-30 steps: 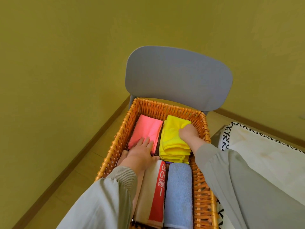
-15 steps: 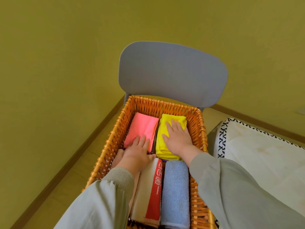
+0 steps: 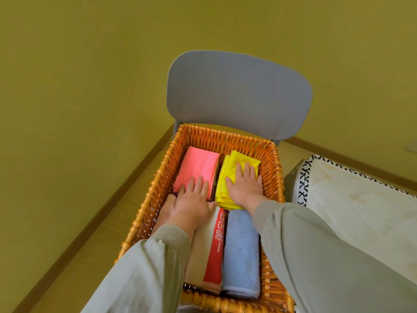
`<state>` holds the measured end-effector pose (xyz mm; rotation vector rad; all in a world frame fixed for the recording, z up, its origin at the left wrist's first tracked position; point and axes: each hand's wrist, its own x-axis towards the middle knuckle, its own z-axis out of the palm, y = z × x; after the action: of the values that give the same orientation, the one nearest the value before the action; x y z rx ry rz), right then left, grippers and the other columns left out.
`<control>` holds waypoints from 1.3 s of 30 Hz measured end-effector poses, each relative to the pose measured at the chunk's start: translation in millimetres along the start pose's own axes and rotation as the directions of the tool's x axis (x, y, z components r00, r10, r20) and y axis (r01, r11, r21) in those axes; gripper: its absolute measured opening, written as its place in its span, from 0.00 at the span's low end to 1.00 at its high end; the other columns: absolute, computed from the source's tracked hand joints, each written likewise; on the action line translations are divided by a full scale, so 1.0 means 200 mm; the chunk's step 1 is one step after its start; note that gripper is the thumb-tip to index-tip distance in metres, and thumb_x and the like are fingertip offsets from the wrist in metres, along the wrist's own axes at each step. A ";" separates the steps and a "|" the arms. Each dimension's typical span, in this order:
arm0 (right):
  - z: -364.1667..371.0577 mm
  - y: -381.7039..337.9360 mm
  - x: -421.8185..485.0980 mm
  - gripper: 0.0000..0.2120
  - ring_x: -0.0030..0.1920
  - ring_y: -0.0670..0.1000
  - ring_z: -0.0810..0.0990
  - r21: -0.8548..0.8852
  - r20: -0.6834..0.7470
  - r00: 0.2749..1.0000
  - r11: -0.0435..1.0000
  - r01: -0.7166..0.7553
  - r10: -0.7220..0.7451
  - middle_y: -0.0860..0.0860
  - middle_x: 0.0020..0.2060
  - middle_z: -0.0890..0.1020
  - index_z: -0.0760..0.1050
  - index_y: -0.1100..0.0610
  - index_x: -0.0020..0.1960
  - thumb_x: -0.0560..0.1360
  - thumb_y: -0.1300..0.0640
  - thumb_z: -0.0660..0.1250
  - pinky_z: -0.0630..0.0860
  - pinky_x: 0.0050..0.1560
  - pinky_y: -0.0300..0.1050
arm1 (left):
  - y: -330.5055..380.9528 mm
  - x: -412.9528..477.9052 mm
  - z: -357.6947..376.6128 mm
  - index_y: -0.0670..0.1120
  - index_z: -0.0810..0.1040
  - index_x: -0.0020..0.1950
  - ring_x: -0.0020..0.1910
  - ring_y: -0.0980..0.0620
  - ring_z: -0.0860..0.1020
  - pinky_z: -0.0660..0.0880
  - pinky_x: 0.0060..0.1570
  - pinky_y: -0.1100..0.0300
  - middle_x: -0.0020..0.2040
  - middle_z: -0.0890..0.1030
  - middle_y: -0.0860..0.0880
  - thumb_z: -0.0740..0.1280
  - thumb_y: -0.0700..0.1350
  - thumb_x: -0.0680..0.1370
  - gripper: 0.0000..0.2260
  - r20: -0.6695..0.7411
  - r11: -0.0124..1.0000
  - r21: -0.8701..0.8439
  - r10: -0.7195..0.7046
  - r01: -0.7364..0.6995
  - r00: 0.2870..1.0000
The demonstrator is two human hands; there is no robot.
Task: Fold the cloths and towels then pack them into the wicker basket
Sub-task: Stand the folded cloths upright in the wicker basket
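Four folded pieces lie packed inside the wicker basket point(image 3: 155, 195), which sits on the seat of a grey chair point(image 3: 239, 96). At the far end a pink cloth point(image 3: 198, 163) lies on the left and a yellow cloth point(image 3: 228, 177) on the right, side by side and nearly touching. Nearer the person, a beige towel with a red band point(image 3: 209, 256) lies just beside a blue towel point(image 3: 240, 254), both running lengthwise along the basket.

The left hand point(image 3: 191, 202) lies flat, palm down, over the near end of the pink cloth, its fingers point(image 3: 198, 184) straight and slightly spread, grasping nothing; its wrist covers the far end of the beige towel. The right hand point(image 3: 244, 186) presses flat on top of the yellow cloth in the same way, fingers point(image 3: 247, 171) stretched out and apart, pointing toward the far wall of the basket, with nothing pinched or curled round. Both arms wear loose grey-green sleeves point(image 3: 316, 256).

To the right of the chair is a white cover point(image 3: 352, 199) edged with black cross stitching. Behind stands an olive-yellow wall point(image 3: 79, 75), and a pale wooden floor point(image 3: 94, 240) runs along the left.
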<state>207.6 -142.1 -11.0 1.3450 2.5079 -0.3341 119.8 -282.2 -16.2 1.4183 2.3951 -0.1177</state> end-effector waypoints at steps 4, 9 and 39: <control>-0.07 0.00 -0.09 0.30 0.77 0.57 0.45 -0.031 0.014 0.999 0.999 0.033 -0.033 0.55 0.77 0.48 0.46 0.54 0.78 0.80 0.40 0.43 0.44 0.75 0.57 | 0.00 -0.07 -0.07 0.47 0.51 0.78 0.77 0.45 0.47 0.51 0.73 0.46 0.79 0.50 0.46 0.52 0.55 0.82 0.27 -0.039 0.998 -0.044 0.042 -0.043 0.998; -0.17 -0.01 -0.26 0.25 0.76 0.56 0.52 0.025 -0.199 0.977 0.996 0.090 -0.083 0.55 0.75 0.59 0.59 0.57 0.74 0.81 0.47 0.50 0.48 0.75 0.56 | -0.10 -0.18 -0.25 0.46 0.63 0.74 0.77 0.44 0.48 0.48 0.74 0.47 0.78 0.55 0.43 0.56 0.45 0.80 0.22 -0.238 0.984 0.160 0.116 -0.079 0.964; -0.31 0.23 -0.71 0.04 0.50 0.61 0.78 0.622 -0.089 0.909 0.735 -0.268 0.407 0.59 0.46 0.78 0.70 0.60 0.40 0.73 0.64 0.63 0.71 0.44 0.45 | -0.35 -0.64 -0.37 0.44 0.70 0.50 0.44 0.43 0.73 0.71 0.40 0.55 0.45 0.74 0.46 0.62 0.43 0.74 0.07 -0.193 0.826 -0.441 -0.469 0.351 0.862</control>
<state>313.9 -207.7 92.5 2.1540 2.3265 -1.0140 96.5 -404.6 88.4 0.7541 2.7329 0.4802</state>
